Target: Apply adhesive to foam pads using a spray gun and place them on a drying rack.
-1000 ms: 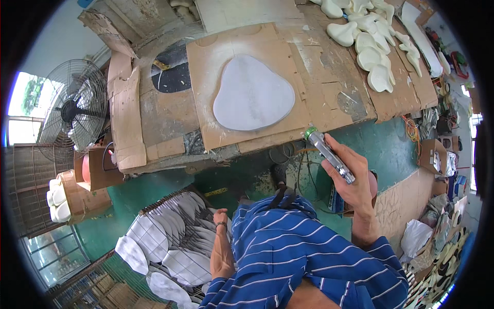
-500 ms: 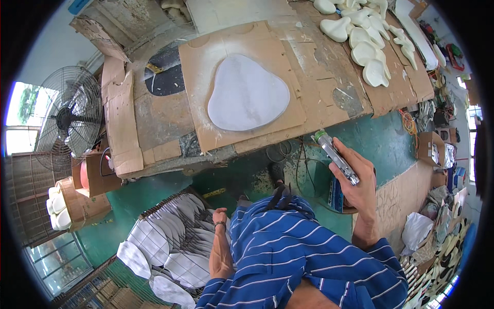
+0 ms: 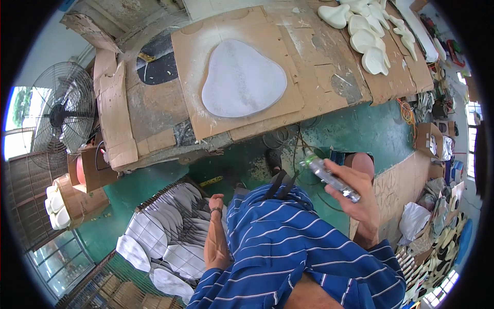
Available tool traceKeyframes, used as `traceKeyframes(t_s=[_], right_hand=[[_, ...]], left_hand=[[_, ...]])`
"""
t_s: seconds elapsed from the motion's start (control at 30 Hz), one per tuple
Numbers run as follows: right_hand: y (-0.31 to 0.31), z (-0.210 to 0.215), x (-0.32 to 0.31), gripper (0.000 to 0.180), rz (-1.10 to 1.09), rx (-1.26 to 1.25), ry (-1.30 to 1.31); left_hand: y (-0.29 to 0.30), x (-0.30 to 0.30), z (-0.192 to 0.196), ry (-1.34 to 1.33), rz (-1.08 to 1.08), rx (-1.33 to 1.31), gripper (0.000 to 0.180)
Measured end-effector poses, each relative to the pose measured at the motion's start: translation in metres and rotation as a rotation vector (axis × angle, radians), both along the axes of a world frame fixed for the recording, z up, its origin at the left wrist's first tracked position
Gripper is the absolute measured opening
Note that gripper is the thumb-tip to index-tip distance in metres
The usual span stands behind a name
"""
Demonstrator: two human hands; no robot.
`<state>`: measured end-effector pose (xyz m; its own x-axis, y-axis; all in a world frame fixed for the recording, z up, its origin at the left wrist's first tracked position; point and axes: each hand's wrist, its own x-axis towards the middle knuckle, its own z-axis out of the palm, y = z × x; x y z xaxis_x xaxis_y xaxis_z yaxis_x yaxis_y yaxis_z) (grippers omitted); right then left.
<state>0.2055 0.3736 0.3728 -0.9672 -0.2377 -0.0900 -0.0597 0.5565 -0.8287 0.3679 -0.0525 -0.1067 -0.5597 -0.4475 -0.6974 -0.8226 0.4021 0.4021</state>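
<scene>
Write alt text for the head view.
Right hand holds a slim silver tool above a green floor; left hand hangs by stacked white pieces. Ahead, a rounded white sheet lies on a cardboard-covered bench.

Sheet (image 3: 243, 80) on cardboard (image 3: 206, 123) on table (image 3: 154, 105); fan (image 3: 60, 116) left; stacked pieces (image 3: 164, 232) below

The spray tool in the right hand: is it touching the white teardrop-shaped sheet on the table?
No, the spray tool is held clear of the white sheet.

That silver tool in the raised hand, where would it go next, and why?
Probably forward to the white rounded sheet on the cardboard-covered bench. The right hand holds the silver tool short of it, tip toward the bench; the left hand hangs by stacked white pieces.
</scene>
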Motion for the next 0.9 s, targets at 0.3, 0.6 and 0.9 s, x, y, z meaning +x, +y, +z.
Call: traceKeyframes(t_s=[0.3,0.6,0.9], right_hand=[[-0.019,-0.004,-0.019,0.072,0.038,-0.057,0.075],[-0.001,0.005,-0.022,0.058,-0.199,0.024,0.21],[0.009,0.011,-0.015,0.06,-0.097,0.077,0.153]], left_hand=[[0.001,0.006,0.004,-0.045,0.057,-0.01,0.036],[0.005,0.014,-0.005,-0.067,0.066,0.019,0.036],[0.012,-0.002,0.001,0.027,0.026,0.05,0.033]])
